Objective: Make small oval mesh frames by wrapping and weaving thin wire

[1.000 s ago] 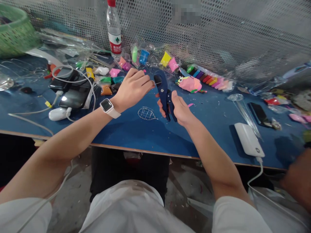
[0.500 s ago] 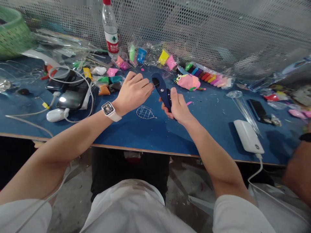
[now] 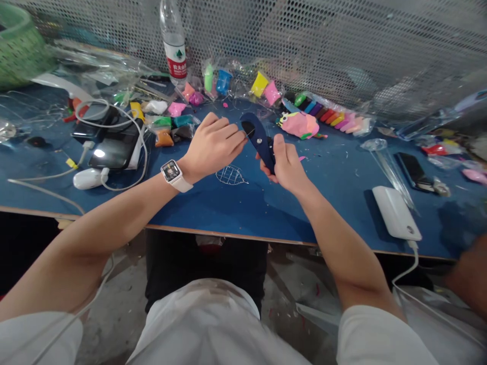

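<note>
My right hand (image 3: 285, 165) is wrapped around a dark blue plier-like tool (image 3: 262, 144) with a round metal rivet and a black patch near its head. The tool points up and to the left. Just left of its head, my left hand (image 3: 217, 147) is closed, fingertips pinching what looks like a thin wire (image 3: 250, 133) that reaches the tool; its far end is hidden. On the blue table below my left hand lies a leaf-shaped frame of thin silvery wire (image 3: 231, 175) with crossing strands inside.
A pink clay figure (image 3: 299, 124) sits beyond my right hand, beside a row of coloured clay sticks (image 3: 335, 117). Clay packets and a water bottle (image 3: 175, 56) stand along the mesh panel. Power banks and cables lie left; a white power bank (image 3: 395, 213) and black phone (image 3: 414, 171) lie right.
The view has shifted slightly, and both hands with the tool sit a little further right in the picture. Their grips look the same, and the wire frame still lies on the table.
</note>
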Demonstrator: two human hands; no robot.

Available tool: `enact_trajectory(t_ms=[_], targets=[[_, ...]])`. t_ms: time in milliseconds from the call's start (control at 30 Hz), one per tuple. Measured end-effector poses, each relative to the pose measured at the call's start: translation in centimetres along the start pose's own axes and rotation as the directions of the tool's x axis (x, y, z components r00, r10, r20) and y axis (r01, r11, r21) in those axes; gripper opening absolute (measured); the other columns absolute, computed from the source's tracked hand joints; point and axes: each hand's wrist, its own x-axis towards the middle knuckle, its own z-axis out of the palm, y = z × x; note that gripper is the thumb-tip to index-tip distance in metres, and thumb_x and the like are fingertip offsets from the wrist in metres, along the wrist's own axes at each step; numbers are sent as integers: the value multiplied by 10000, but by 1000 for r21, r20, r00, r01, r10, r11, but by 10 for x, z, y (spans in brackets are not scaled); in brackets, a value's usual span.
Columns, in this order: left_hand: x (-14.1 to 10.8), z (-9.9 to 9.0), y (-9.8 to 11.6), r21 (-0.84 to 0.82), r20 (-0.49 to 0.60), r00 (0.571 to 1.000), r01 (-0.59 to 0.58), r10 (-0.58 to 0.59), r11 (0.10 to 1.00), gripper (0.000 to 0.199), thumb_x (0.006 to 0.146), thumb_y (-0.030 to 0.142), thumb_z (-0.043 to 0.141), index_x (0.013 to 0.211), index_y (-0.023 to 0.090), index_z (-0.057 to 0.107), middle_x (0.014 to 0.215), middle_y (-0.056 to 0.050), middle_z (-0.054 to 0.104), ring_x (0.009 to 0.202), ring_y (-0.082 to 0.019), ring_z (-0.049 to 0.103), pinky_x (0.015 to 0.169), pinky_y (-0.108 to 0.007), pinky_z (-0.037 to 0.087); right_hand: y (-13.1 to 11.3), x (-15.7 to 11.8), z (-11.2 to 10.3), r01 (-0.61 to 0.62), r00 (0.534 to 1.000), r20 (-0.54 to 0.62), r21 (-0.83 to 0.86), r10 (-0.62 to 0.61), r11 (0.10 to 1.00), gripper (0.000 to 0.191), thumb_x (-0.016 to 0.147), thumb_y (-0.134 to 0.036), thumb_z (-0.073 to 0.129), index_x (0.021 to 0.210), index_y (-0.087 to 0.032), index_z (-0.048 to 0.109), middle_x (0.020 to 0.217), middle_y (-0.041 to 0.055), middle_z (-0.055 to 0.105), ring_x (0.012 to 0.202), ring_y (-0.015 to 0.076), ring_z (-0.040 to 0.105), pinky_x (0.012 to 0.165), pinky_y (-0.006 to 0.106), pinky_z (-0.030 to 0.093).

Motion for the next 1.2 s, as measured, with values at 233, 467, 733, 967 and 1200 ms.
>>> enact_trajectory(t_ms=[233, 467, 733, 967, 1200], targets=[[-3, 3, -14, 361, -73, 970, -192, 233, 913, 460, 1234, 355, 464, 906, 207, 750, 763, -47, 625, 821, -231, 653, 877, -448, 510, -3, 2, 2, -15, 998, 56, 71, 11, 997, 937, 964, -1114, 366, 940, -242, 706, 641, 16, 662, 443, 138, 561, 399, 306, 416], [-5, 0, -6, 509, -41, 935, -285, 353, 812, 428, 1219, 246, 485, 915, 182, 778, 731, -48, 674, 664, -194, 611, 665, -393, 337, -4, 0, -8, -69, 996, 55, 79, 65, 994, 858, 1029, -1045, 414, 963, -255, 741, 558, -31, 554, 384, 113, 412, 361, 301, 313], [-5, -5, -10, 471, -35, 951, -257, 309, 844, 451, 1234, 295, 469, 871, 204, 720, 680, -21, 586, 596, -166, 526, 621, -374, 269, -6, 5, -38, -338, 887, 386, 168, 254, 926, 917, 890, -1093, 624, 1099, -222, 818, 744, 64, 751, 625, 258, 767, 576, 406, 644], [3, -17, -20, 408, -179, 948, -171, 262, 897, 498, 1260, 442, 476, 923, 227, 772, 695, -45, 635, 651, -187, 588, 621, -389, 278, -5, 8, -70, -117, 976, 168, -144, 141, 983, 856, 1071, -988, 442, 1184, -228, 820, 1012, 125, 850, 803, 261, 802, 744, 415, 665], [8, -13, -9, -531, -104, 963, 157, -247, 833, 454, 1186, 694, 626, 1105, 264, 749, 706, 39, 699, 440, -80, 477, 452, -312, 372, 48, 26, -81, -129, 991, -134, -917, 14, 377, 682, 1211, -612, 467, 1536, -50, 674, 1551, 359, 708, 1537, 559, 625, 1219, 750, 540]])
